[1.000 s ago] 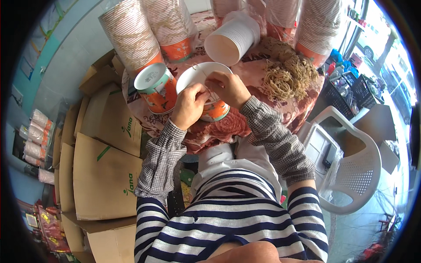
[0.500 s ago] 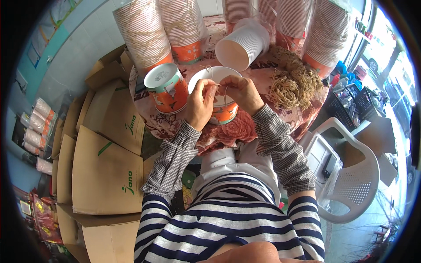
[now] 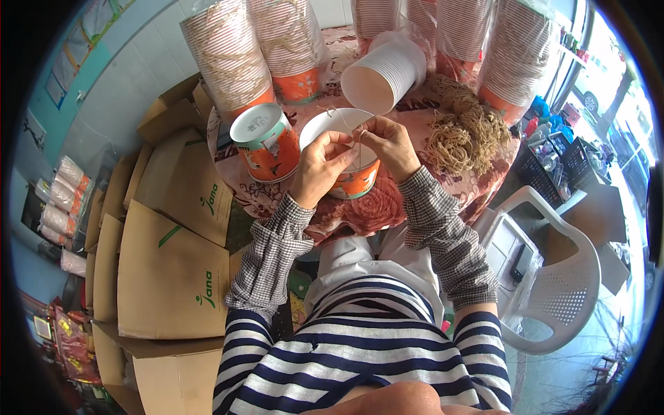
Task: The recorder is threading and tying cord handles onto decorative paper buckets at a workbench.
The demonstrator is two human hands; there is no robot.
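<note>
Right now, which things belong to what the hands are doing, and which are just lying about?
In hand: left hand, right hand, thin string, open paper cup.
Lying about: lidded cup, pile of strings, sleeved cup stacks, cardboard boxes, white plastic chair.

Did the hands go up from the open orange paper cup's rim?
Yes. Both hands, left hand and right hand, lifted above the open orange paper cup, away from its rim, pulling string.
</note>
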